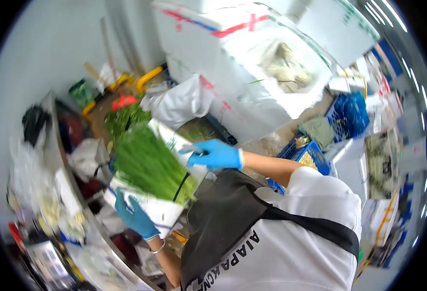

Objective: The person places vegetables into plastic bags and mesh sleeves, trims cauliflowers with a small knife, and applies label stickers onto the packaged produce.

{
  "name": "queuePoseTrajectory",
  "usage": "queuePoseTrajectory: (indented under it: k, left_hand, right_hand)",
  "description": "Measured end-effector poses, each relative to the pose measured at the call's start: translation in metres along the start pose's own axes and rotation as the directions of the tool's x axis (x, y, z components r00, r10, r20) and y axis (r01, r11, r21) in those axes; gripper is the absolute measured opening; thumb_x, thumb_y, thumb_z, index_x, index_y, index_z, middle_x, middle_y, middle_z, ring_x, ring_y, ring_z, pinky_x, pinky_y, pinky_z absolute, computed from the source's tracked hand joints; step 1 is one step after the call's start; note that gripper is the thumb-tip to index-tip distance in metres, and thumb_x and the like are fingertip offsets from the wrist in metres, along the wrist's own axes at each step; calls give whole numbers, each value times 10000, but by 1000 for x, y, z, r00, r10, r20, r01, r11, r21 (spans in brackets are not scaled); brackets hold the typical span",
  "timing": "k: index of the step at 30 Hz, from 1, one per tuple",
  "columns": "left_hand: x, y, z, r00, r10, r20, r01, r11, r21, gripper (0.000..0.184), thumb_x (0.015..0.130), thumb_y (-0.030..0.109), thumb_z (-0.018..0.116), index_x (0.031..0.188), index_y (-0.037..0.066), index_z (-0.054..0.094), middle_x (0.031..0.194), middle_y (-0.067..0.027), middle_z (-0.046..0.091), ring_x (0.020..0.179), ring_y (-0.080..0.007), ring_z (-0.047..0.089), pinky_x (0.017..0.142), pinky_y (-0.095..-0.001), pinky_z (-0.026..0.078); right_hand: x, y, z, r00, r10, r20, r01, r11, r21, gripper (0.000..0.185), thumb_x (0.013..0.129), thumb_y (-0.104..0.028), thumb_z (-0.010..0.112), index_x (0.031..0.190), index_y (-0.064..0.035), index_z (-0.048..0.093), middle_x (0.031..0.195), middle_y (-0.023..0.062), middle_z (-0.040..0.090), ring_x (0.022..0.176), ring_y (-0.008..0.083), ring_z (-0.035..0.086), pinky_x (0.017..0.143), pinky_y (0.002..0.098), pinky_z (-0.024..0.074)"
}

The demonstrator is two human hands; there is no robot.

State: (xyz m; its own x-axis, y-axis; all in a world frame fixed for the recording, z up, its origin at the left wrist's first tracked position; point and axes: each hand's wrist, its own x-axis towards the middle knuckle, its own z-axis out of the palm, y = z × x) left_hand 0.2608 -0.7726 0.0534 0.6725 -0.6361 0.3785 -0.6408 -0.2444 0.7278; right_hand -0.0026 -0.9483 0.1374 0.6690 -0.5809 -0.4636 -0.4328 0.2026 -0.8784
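A big bundle of long green leafy stalks (148,157), bound near its base with a dark band, lies on a white foam box lid (162,213). My left hand (137,216), in a blue glove, is beside the bundle at the lid's near left edge, fingers spread and holding nothing. On the other side, my right hand (217,154), also gloved in blue, is closed above the lid near the stalk bases. A blurred greyish piece shows at its fingertips; I cannot make out what it is.
Behind stands a large white foam box (194,39) with netted produce (288,70) in an open one. A white sack (182,102) and loose greens (126,119) lie past the bundle. Blue crates (308,157) are at right; a cluttered metal counter (90,218) runs along the left.
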Motion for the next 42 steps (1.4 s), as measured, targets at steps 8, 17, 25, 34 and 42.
queuePoseTrajectory:
  k: [8,17,25,34,42]
  left_hand:
    - [62,369,287,516,544,662,-104,807,-582,399,861,-12,615,1253,61,600,1062,-61,627,972,-128,600,856,-263,466]
    - [-16,476,632,219,446,868,-265,883,-387,558,797,269,726,1293,93,540,1229,-108,591,1108,-278,575,934,-345,459]
    - [-70,504,739,-197,-120,973,979,24,201,631,911,559,403,1433,205,399,1473,-74,407,1329,-303,387,1039,-520,350]
    - [-77,411,840,-179,196,964,897,435,78,667,869,569,408,1427,205,401,1468,-53,422,1363,-300,342,1069,-518,322]
    - [-86,444,739,-140,-136,981,979,-164,117,509,762,153,680,1250,112,542,1288,-133,546,1182,-340,512,1010,-493,456]
  right_hand:
    - [-139,123,-368,222,-34,-975,686,716,131,394,975,-274,494,1264,-18,569,889,84,683,485,54,474,499,217,482]
    - [-174,211,-452,335,101,-937,786,519,337,465,1006,-296,429,1324,37,496,820,76,664,452,61,453,523,250,495]
    - [-174,217,-455,395,158,-905,794,437,423,427,1015,-229,394,1300,81,467,827,134,672,431,70,462,498,239,502]
    - [-179,220,-461,493,101,-864,749,455,481,433,1001,-232,402,1275,90,495,772,138,666,453,92,515,511,245,501]
    - [-179,217,-465,510,96,-855,728,481,489,481,1005,-275,399,1304,94,468,792,87,639,405,75,420,444,245,463]
